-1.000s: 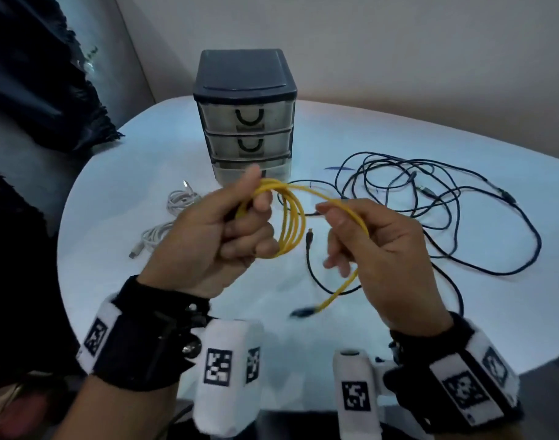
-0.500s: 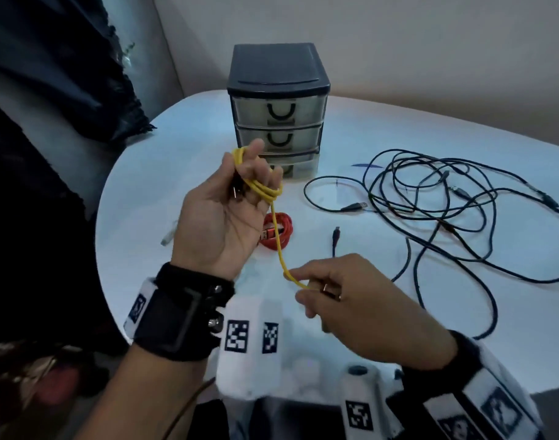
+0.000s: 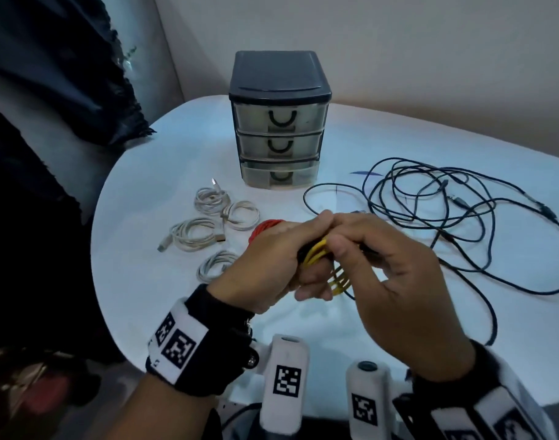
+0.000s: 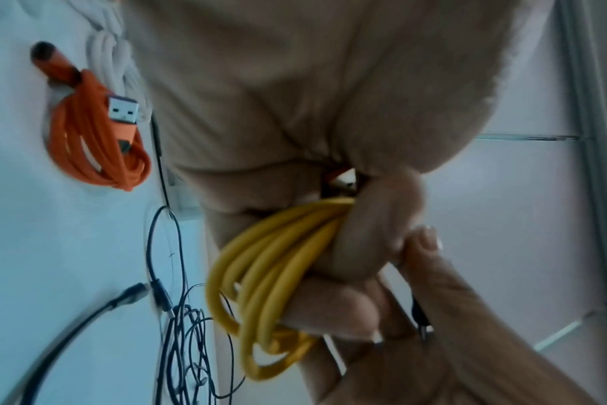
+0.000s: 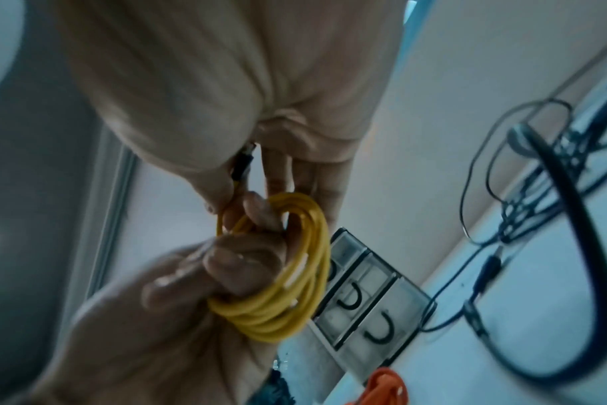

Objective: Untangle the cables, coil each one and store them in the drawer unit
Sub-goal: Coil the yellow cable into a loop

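Head view: left hand (image 3: 268, 265) clasping yellow cable (image 3: 316, 257) coil above table (image 3: 138, 217); right hand (image 3: 395, 274) pinching its end. Drawer unit (image 3: 279, 122) beyond both hands, drawers closed.

Left wrist: fingers (image 4: 381, 241) curled round loops; orange cable (image 4: 97, 142) coiled left of palm; black cables (image 4: 184, 342) tangled below.

Right wrist: dark plug (image 5: 241, 164) pinched beside coil.

Step, as judged: finishing yellow coil. Next: tuck end, free a hand for a drawer.
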Tool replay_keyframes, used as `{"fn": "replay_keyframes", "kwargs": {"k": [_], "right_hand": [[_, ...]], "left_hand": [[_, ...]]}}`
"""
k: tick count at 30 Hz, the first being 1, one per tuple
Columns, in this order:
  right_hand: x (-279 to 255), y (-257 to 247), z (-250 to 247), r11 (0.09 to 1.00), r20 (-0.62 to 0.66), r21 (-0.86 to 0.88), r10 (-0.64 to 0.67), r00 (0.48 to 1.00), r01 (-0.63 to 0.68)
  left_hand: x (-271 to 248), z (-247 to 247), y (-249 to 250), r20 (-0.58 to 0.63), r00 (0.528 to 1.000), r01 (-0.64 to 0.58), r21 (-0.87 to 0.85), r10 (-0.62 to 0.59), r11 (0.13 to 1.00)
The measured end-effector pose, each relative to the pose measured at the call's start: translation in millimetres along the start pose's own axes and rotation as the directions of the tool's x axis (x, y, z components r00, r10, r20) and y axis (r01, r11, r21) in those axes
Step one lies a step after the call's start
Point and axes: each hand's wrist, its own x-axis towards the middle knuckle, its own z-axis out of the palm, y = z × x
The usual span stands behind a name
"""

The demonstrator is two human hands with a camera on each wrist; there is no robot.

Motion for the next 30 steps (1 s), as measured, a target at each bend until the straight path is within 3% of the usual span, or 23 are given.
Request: {"fn": "replay_keyframes", "kwargs": {"k": [4,7,10,13,16,20,22,27,30], "right_hand": [[1,8,3,0.992,-0.184,-0.123,-0.036,0.982,0.014],[1,15,7,0.992,-0.286,-0.121,-0.011,0.958,-0.025],[2,12,7,0.997,-0.366,-0.061,0.021,0.93,-0.046],[3,11,6,0.996,-0.415,-0.061,0.037,0.909,-0.069],[5,21,-2,0.986,-0.477,-0.1,0.068,0.876,-0.131],[7,26,-8,0.979,-0.483,0.006,0.18,0.857,-0.203],[8,25,-7,0.974,-0.462,0.046,0.219,0.859,-0.224],[6,20,-2,0.954,-0.38,0.112,0.299,0.875,-0.278],[3,19,8,0.963,-0.429,0.052,0.262,0.865,-0.266]], "left_hand": [[3,-2,-2,-0.207,0.968,-0.101,0.184,0.139,0.978],[4,-1,-8,-0.2,0.962,-0.132,0.25,0.185,0.959],[5,2,-13,-0.117,0.988,-0.097,-0.008,0.096,0.995],[6,7,-13,-0.05,0.998,-0.046,-0.282,0.033,0.958],[6,8,-10,-0.071,0.997,-0.042,-0.368,0.017,0.929],[6,9,-5,-0.11,0.994,-0.07,-0.485,0.018,0.872],[9,11,-6,-0.192,0.981,-0.113,-0.455,0.027,0.883],[11,21,-13,-0.446,0.891,-0.164,-0.131,0.09,0.978],[10,25,-14,-0.472,0.878,-0.18,-0.164,0.083,0.97]]}}
